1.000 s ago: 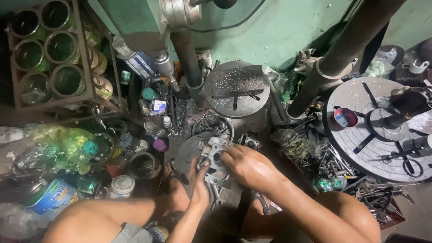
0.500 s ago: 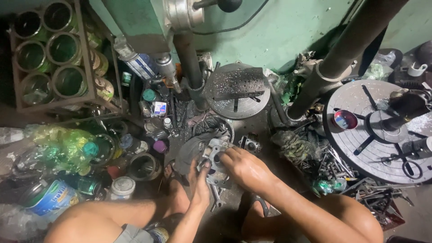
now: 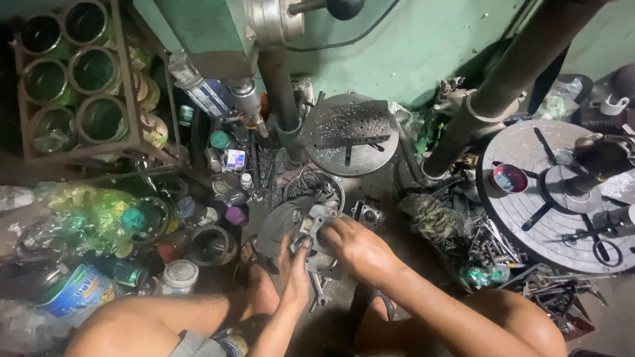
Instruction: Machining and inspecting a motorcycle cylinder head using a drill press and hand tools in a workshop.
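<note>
One grey metal casting [image 3: 316, 228] in grip, both hands on it. Five open cans in wire rack [image 3: 135, 99], far up-left of grip. Two round slotted metal tables: small one [image 3: 350, 135] just above grip, large one [image 3: 549, 198] well right. Dark, littered workshop floor [image 3: 331, 324], green wall behind. Left hand [image 3: 294, 268] curled along casting's lower left side; right hand [image 3: 357, 246] clasped over its right edge, fingers closed on it.

Paint cans [image 3: 198, 244] crowd left; scrap pile [image 3: 489, 244] blocks right; drill table [image 3: 349, 134] ahead.
</note>
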